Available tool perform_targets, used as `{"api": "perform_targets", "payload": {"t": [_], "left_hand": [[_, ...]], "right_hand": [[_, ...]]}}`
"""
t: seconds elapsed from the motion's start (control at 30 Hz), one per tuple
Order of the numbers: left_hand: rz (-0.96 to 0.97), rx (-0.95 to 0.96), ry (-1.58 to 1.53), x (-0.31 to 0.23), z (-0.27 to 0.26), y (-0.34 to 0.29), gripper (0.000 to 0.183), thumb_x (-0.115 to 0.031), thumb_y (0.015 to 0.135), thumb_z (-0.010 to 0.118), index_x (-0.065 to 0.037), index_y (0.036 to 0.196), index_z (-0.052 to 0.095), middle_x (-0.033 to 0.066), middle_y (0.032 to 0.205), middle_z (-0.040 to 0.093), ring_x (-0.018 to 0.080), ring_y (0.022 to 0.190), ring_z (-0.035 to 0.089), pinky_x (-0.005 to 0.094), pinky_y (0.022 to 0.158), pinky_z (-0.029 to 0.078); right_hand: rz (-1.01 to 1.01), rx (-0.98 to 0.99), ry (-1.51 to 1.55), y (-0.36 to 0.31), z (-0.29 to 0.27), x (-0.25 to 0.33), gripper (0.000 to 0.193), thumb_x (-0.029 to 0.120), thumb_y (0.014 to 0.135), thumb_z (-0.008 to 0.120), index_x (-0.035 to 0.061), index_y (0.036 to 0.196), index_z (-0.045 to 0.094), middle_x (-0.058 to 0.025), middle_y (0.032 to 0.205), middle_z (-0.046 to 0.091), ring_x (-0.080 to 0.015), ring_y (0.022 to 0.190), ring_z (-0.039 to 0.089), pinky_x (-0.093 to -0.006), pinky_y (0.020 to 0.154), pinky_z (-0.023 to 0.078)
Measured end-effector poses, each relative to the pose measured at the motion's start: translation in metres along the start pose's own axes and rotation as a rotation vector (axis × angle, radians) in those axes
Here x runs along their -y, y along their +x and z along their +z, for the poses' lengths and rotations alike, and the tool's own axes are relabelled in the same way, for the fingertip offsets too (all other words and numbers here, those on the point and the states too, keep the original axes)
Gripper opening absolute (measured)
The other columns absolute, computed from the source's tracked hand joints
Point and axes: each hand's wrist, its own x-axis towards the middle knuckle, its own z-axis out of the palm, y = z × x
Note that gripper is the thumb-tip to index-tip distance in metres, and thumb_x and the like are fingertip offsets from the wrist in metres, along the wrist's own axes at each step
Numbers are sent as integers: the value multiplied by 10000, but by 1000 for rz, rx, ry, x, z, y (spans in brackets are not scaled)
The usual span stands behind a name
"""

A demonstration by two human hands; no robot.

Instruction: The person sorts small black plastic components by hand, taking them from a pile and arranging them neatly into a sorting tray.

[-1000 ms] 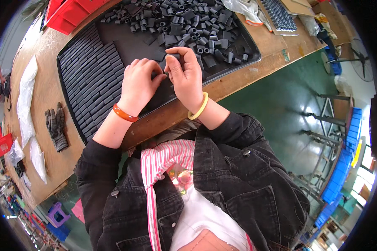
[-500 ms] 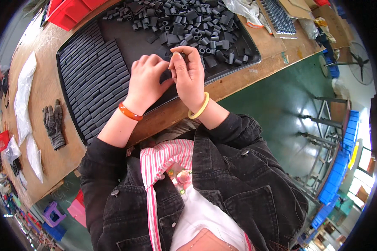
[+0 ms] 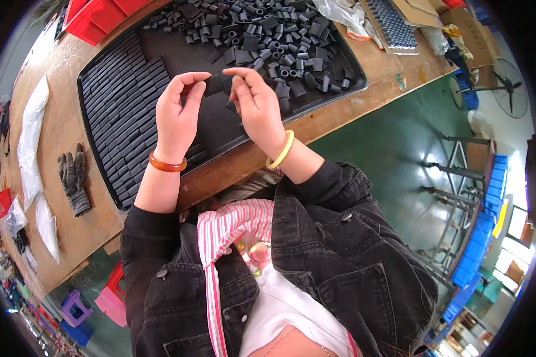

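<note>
Over a black tray (image 3: pixel 220 138), my left hand (image 3: pixel 180 119) and my right hand (image 3: pixel 259 113) face each other, thumbs and index fingers pinched. A small dark piece (image 3: pixel 217 85) spans the gap between their fingertips, gripped from both sides; its exact shape blends into the dark tray. Tight rows of black pieces (image 3: pixel 122 107) fill the tray's left part, next to my left hand. Beyond my right hand lies a loose heap of short black tubes and flat pieces (image 3: pixel 274 44).
Left of the tray lie a grey work glove (image 3: pixel 73 181) and white plastic wrapping (image 3: pixel 34 131) on the wooden table (image 3: pixel 101 232). A red bin (image 3: pixel 98 21) stands at the far left. White gloves (image 3: pixel 348 21) and a dimpled sheet (image 3: pixel 390 27) lie at the far right.
My hands have moved apart; the left one has shifted left and turned upright. A dark piece now shows between the fingertips, where the hands were close together before.
</note>
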Motion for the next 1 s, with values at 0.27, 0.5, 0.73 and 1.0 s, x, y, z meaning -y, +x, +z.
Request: {"api": "perform_targets", "payload": {"t": [0.27,0.5,0.73,1.0], "left_hand": [[389,96,527,-12,4,4,323,44,812,710,-55,1119,693,76,1021,667,216,893,628,295,825,500],[439,-1,604,-8,4,2,364,35,758,761,-65,1105,710,70,1081,674,237,973,636,330,816,516],[180,76,395,-10,4,-1,234,47,838,701,-29,1058,717,67,961,685,157,825,636,254,743,501],[105,99,329,-8,6,-1,228,29,826,719,-20,1049,717,60,895,674,142,758,624,251,708,503]], "right_hand": [[-64,18,-155,0,-2,-3,127,116,957,620,-9,973,612,-137,785,630,-194,676,566,-311,653,480],[-95,-16,-35,1,1,-10,157,120,965,592,-22,1028,612,-133,857,650,-195,761,617,-315,713,489],[26,-2,75,-2,-3,-4,183,113,959,621,-6,1095,595,-93,852,595,-165,720,567,-290,670,472],[-228,-128,-29,1,3,-11,192,92,872,733,11,1001,617,-56,890,602,-129,675,532,-265,614,455]]}}
